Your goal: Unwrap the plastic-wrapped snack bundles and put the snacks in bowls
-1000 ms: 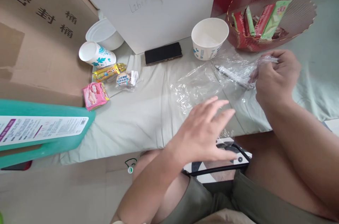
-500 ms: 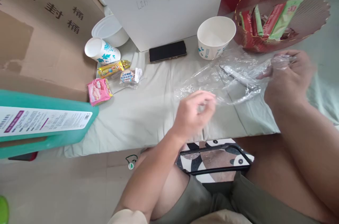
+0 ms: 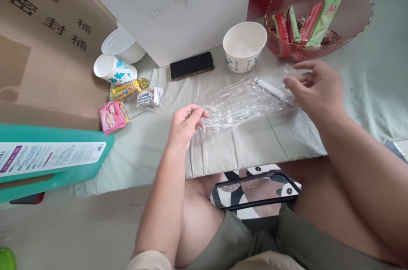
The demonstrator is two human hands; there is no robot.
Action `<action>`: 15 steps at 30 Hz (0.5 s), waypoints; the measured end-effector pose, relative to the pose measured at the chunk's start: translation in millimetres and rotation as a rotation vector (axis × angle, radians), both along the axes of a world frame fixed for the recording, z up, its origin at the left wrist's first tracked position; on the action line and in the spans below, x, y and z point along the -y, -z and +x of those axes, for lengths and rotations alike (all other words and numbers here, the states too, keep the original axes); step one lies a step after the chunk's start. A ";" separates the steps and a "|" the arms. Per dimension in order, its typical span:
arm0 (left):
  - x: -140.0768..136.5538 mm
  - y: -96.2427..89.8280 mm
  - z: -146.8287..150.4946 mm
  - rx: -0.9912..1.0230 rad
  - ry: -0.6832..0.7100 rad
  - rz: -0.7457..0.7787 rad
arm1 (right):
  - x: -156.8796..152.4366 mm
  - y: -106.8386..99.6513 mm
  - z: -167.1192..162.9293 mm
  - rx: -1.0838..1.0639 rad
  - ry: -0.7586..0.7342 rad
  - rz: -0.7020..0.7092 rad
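Note:
A clear plastic bag lies stretched across the cloth-covered table between my hands. Its left end is pinched between the thumb and fingers of my left hand. My right hand hovers at the bag's right end, thumb and fingers apart with nothing between them. A slim, pale, pen-like object shows through or under the plastic; whether it is inside I cannot tell. Just behind the bag stands a white paper bowl with blue print. Beyond my right hand is a pinkish scalloped bowl holding red and green wrapped snacks.
A black phone rests against a white box. On the left are a tipped paper cup, a white tub, a pink snack pack, yellow-wrapped snacks, a cardboard box and a teal container.
My left hand has moved left and taken hold of the bag's left end, drawing it out. My right hand's fingers have opened off the bag. The view has shifted slightly.

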State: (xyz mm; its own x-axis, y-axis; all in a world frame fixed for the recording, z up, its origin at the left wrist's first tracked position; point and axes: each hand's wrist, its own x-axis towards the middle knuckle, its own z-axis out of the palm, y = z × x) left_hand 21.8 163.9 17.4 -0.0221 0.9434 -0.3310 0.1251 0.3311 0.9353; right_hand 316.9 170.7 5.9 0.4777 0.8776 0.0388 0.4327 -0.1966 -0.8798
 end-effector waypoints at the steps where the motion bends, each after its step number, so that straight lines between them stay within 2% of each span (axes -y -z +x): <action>1: -1.5 3.1 0.4 -0.011 -0.018 0.023 | 1.6 -0.5 0.7 0.014 -0.017 -0.011; 5: -11.4 19.3 -3.6 -0.130 -0.077 0.162 | 5.3 -0.2 3.1 0.114 -0.096 -0.046; 10: -23.2 32.5 -14.7 -0.436 -0.095 0.407 | 5.8 1.9 0.4 0.258 -0.173 -0.131; 12: -23.6 32.5 -15.6 -0.507 -0.034 0.404 | 5.8 2.0 -0.9 0.291 -0.155 -0.147; 15: -20.1 30.6 -12.2 -0.465 0.174 0.337 | 6.2 2.7 -1.0 0.315 -0.132 -0.139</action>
State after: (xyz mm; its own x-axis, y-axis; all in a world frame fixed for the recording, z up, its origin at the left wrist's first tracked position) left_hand 9.6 184.0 -13.1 0.0712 0.9974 -0.0054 0.5721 -0.0364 0.8194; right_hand 315.9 164.4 3.2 0.3439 0.9380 0.0424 0.7077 -0.2292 -0.6683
